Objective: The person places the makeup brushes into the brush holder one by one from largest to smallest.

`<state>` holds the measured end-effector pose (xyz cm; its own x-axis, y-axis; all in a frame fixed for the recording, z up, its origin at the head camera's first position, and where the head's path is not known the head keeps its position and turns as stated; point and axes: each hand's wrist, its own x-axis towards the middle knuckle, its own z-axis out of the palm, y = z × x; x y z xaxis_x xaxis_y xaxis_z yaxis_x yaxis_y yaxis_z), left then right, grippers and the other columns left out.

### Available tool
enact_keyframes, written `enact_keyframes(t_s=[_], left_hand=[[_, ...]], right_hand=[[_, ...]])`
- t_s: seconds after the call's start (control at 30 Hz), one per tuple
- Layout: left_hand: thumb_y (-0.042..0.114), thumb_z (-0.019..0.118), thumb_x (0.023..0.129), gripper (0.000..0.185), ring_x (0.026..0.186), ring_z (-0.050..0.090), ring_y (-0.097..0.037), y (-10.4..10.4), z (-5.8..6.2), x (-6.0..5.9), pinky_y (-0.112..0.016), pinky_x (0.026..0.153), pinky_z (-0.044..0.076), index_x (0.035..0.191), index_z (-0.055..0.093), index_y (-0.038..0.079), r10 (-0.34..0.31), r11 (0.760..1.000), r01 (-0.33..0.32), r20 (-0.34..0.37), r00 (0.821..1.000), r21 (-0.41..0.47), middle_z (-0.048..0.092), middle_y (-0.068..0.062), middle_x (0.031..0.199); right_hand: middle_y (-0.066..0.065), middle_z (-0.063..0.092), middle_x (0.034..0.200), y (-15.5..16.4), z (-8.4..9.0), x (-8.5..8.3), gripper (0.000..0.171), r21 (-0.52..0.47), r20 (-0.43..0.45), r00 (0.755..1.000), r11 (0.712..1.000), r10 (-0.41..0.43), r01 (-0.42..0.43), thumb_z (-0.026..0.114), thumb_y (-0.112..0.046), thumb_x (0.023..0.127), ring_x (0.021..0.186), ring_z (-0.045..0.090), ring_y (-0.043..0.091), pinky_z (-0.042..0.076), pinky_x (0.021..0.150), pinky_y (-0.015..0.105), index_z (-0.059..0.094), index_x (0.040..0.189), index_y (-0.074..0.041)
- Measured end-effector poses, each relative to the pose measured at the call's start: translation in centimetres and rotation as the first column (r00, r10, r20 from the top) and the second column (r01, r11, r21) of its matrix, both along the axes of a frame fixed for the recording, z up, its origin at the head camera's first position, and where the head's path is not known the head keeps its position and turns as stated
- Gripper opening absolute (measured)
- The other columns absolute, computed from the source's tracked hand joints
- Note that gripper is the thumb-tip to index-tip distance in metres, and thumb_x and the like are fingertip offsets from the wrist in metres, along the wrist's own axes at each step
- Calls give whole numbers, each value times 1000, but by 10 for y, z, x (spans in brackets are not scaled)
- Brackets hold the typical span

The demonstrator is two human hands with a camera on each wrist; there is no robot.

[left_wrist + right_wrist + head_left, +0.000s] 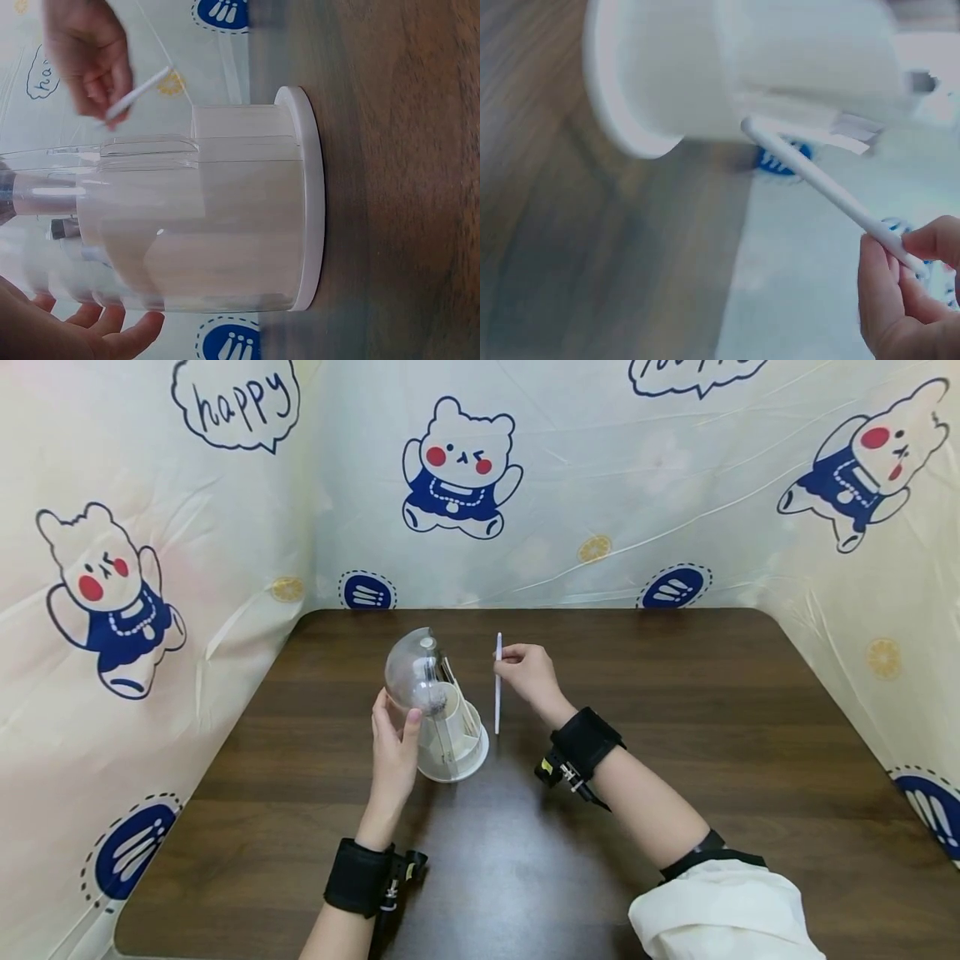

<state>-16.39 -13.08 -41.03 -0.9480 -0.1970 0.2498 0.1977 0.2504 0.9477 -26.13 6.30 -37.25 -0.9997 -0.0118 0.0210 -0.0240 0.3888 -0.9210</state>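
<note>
1. Nearest the head camera: a white sleeve on the right forearm, and black wrist straps on both arms above the dark wooden bench.
2. Left hand cupped against the near side of the white organiser, thumb and fingers curled round its clear domed lid.
3. Organiser upright on its round base, left of the bench's middle; dome tipped open toward the left, with brush handles showing inside.
4. Right hand pinching the upper part of a thin white stick between thumb and fingertips.
5. Stick nearly upright, just right of the organiser; from the right wrist view, its lower end close to the organiser's wall, contact unclear.
6. Bear-print sheeting behind and at both sides.
</note>
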Motion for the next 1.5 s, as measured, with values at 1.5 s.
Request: enact_keyframes(t_s=[1.5], left_hand=[[73,44,85,96,141,27,-36,0,-2,-1,-58,110,31,150,17,8,2,1000,-2,7,1000,-4,24,-22,152]], right_hand=[[14,72,84,-30,-28,36,11,52,32,986,985,165,-166,65,-6,80,66,53,6,40,60,16,69,86,3]])
